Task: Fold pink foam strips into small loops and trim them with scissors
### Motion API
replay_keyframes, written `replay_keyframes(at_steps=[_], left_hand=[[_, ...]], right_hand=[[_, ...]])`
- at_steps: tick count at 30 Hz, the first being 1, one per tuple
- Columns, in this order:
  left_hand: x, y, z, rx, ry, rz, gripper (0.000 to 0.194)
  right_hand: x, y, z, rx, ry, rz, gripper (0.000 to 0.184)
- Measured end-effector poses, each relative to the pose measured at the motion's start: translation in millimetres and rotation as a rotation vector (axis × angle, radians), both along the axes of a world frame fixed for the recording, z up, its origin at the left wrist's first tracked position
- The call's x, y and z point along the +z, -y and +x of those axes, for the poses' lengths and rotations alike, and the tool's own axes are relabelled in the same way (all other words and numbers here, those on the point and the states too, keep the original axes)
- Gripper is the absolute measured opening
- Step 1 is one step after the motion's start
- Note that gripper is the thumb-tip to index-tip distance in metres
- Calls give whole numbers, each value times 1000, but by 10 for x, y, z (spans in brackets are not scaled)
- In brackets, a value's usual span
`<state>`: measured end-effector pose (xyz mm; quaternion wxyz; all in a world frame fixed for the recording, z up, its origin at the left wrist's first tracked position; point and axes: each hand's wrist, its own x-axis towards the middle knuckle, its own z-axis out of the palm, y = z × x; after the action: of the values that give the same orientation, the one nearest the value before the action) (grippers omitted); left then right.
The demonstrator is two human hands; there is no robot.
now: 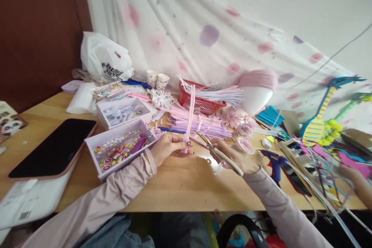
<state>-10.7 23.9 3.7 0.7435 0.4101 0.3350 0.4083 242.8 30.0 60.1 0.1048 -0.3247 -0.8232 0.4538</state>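
Pinched upright in my left hand (171,146) is a small bunch of pale pink pipe cleaners (190,114). My right hand (232,155) is closed on a pair of scissors (222,155) with pale handles. The blades point up and left toward the bunch, a short way apart from it. Behind both hands lies a heap of pink and lilac pipe cleaners (200,122). A blue pen (171,130) rests just beyond my left hand. Close to my right hand stands a paper cup (245,145) with pink bits in it.
Left are a white box of beads (93,153) and a large black-screened phone (55,147). A red basket (200,106) and a white head form (255,99) stand behind. On the right lie a blue glue gun (274,162) and cables; another person's hand (354,174) reaches in there.
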Motion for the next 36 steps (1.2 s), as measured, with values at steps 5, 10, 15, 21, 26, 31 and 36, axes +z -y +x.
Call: replay_keyframes(at_steps=[5, 10, 15, 21, 26, 31, 36], left_hand=[[74, 15, -29, -54, -106, 41, 28], [130, 53, 10, -145, -192, -3, 24], [145, 66, 30, -188, -189, -98, 25], [116, 57, 60, -218, -177, -126, 22], [102, 57, 57, -219, -180, -130, 19], [89, 48, 44, -202, -166, -122, 17], [73, 34, 28, -185, -168, -99, 18]], right_hand=[[26, -198, -131, 231, 79, -70, 66], [-33, -297, -229, 301, 43, -86, 66], [-107, -280, -224, 275, 7, -123, 65], [-176, -249, -175, 218, 20, -184, 65], [-193, -227, -177, 166, 23, -266, 58], [-241, -219, -162, 108, -7, -281, 53], [-297, -193, -168, 19, -39, -350, 45]])
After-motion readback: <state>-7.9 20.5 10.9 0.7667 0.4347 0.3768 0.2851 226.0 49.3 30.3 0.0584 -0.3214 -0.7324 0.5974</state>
